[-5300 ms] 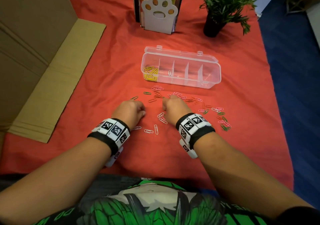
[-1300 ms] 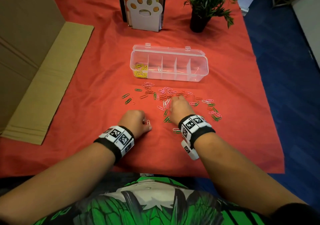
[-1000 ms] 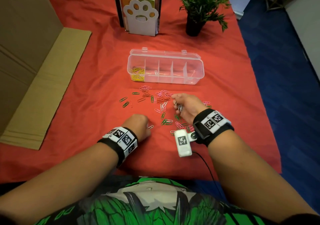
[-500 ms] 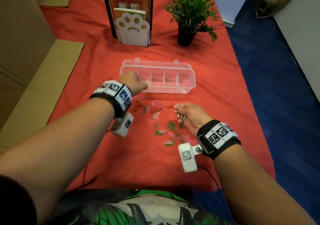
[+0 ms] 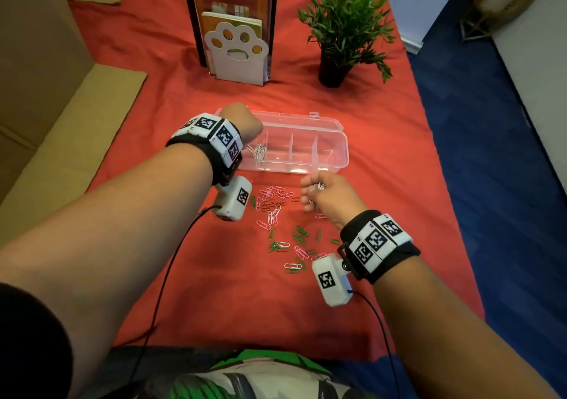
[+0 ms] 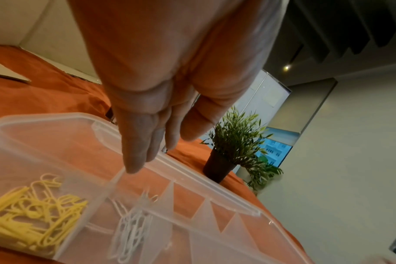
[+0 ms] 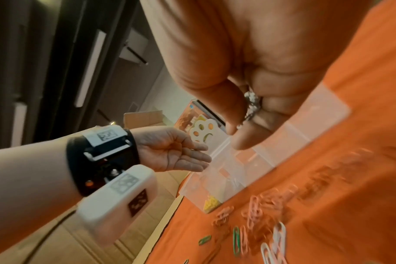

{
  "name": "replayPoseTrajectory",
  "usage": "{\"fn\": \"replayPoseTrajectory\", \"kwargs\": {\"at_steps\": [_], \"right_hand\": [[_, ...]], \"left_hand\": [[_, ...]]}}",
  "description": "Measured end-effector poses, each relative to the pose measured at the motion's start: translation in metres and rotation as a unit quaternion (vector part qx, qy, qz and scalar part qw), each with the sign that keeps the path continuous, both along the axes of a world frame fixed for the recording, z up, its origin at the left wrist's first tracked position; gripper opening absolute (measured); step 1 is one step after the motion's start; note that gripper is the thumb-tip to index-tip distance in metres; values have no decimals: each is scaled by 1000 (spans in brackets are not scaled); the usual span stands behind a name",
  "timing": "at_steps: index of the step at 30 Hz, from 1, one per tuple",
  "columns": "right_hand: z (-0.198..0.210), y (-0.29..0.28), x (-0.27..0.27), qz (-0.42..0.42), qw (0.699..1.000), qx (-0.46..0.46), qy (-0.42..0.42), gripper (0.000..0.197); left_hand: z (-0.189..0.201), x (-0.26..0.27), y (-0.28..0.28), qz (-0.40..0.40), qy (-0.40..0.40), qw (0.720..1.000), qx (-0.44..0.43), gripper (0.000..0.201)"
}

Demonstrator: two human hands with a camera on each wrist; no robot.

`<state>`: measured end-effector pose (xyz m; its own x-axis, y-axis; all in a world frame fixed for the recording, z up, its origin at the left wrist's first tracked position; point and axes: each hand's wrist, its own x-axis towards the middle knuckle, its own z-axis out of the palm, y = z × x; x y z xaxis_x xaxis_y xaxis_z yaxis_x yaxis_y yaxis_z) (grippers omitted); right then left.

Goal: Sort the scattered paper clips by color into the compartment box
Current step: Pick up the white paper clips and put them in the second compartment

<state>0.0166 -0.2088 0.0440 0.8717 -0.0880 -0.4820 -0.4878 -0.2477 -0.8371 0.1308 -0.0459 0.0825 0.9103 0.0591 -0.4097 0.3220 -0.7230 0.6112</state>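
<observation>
A clear compartment box (image 5: 339,140) lies open on the red cloth. Yellow clips (image 6: 29,214) fill its leftmost compartment, and white clips (image 6: 133,230) lie in the second one. My left hand (image 5: 242,122) hovers over that end with straight fingers (image 6: 147,146) and holds nothing. My right hand (image 5: 322,196) is raised just in front of the box, its fingers curled round a bunch of white clips (image 7: 251,105). Pink, green, white and red clips (image 5: 282,214) lie scattered on the cloth in front of the box.
A paw-shaped bookend with books (image 5: 236,51) and a potted plant (image 5: 340,36) stand behind the box. Cardboard (image 5: 46,122) lies along the left side. The table's right edge drops to a blue floor (image 5: 491,183).
My left hand went from the cloth up to the box and opened; white clips now lie in the second compartment. My right hand lifted off the cloth with its clips toward the box.
</observation>
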Motion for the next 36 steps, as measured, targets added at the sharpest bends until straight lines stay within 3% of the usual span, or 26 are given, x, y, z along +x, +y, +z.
{"fn": "replayPoseTrajectory", "kwargs": {"at_steps": [6, 8, 11, 13, 19, 26, 30, 36], "right_hand": [[25, 36, 53, 9, 995, -34, -90, 29], [26, 52, 72, 27, 993, -49, -99, 24], [22, 70, 87, 99, 987, -107, -73, 43], [20, 68, 89, 89, 987, -121, -63, 51], [20, 17, 54, 52, 981, -170, -75, 47], [-11, -12, -15, 167, 929, -329, -24, 32], [-37, 8, -25, 239, 906, -345, -52, 37], [-42, 26, -25, 299, 869, -384, -92, 42]], "left_hand": [[-6, -21, 27, 52, -63, 993, -84, 26], [-13, -39, 40, 48, -83, 994, -59, 24], [-27, -68, 57, 31, -91, 995, -13, 22], [-39, -83, 64, 20, -76, 997, -7, 19], [-58, -107, 50, -47, -47, 998, -5, 18], [-77, -111, 6, -165, -45, 985, 35, 15], [-83, -114, -3, -152, -60, 984, 70, 17], [-90, -123, 3, -157, -59, 983, 75, 27]]}}
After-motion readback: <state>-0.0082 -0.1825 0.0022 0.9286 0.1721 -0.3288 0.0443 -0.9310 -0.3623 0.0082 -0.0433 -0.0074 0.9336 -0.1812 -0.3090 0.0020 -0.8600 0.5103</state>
